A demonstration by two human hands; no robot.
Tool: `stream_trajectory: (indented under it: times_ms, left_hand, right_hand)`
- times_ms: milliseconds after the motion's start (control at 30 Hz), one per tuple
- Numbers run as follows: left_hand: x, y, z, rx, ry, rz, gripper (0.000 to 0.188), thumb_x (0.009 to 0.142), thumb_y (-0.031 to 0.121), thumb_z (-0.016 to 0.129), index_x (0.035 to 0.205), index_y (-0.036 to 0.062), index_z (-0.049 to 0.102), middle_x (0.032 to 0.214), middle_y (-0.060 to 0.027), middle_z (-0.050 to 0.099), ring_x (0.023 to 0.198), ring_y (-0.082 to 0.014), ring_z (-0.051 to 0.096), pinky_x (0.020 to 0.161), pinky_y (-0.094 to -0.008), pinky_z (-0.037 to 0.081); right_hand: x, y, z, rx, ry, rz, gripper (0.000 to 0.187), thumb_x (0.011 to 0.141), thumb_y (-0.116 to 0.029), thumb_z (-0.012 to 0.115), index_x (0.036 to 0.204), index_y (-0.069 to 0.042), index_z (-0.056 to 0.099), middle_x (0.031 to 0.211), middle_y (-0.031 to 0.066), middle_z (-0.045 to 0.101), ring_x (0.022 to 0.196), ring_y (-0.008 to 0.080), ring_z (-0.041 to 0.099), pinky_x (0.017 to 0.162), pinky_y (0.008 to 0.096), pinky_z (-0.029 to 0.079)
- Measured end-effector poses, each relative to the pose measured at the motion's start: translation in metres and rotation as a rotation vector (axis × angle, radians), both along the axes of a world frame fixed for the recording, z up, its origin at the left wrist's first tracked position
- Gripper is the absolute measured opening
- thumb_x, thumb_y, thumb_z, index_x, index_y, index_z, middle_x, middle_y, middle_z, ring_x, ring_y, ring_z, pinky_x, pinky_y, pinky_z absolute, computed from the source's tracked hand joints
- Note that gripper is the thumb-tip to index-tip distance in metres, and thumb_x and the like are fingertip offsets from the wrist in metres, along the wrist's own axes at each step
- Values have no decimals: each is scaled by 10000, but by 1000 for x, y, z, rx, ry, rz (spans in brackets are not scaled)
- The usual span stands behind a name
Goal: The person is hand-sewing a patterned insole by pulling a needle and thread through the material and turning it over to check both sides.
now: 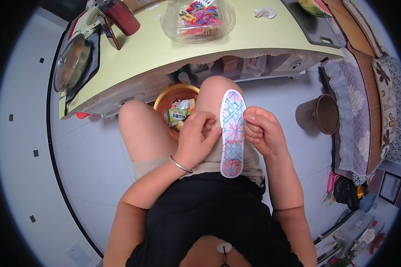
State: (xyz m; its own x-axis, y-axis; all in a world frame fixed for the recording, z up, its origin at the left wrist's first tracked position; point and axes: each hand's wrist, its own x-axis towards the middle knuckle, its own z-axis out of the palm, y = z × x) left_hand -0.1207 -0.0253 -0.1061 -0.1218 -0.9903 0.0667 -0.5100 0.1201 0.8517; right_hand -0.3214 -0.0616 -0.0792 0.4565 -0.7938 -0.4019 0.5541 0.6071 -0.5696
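A white-edged shoe insole (232, 133), patterned with blue, pink and purple stitching, lies lengthwise over my right thigh. My left hand (199, 137) grips its left edge, the thumb at the border and the fingers curled; some fingertips are hidden. At the insole's upper right edge, my right hand (263, 128) is closed in a pinch. A fine reddish strand shows near its fingertips, but whatever sits between them is too small to make out. A thin dark thread seems to loop across the insole's lower half.
Ahead stands a pale yellow table (147, 55) bearing a clear plastic container (169, 27) of coloured threads, a dark red flask (122, 18), an upright phone (109, 33) and a lidded pan (72, 62). An orange bin (161, 100) holds wrappers by my knees; a brown bin (307, 115) stands right.
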Motion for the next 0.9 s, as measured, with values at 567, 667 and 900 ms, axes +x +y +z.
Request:
stream_trajectory:
  times_ms: [567,667,900]
  left_hand:
    - [-12,-7,16,581,875,-43,127,866,21,571,985,-11,605,758,-20,615,637,-61,571,508,-162,395]
    - [-11,-4,14,572,870,-19,121,868,12,577,981,-13,610,748,-16,616,633,-47,558,513,-154,394]
    - [-9,-1,14,510,843,11,108,877,7,572,972,-13,618,710,-7,603,615,-33,540,504,-150,382]
  right_hand:
    - [24,33,-21,-770,826,-202,67,790,28,637,842,-14,625,572,-49,487,496,-25,391,438,175,313]
    - [31,36,-19,-835,851,-263,87,783,58,632,842,-6,627,556,-64,442,491,-14,345,444,168,275]
    - [33,36,-26,-999,984,-251,94,759,13,648,843,-27,635,675,86,624,534,184,581,485,276,439]
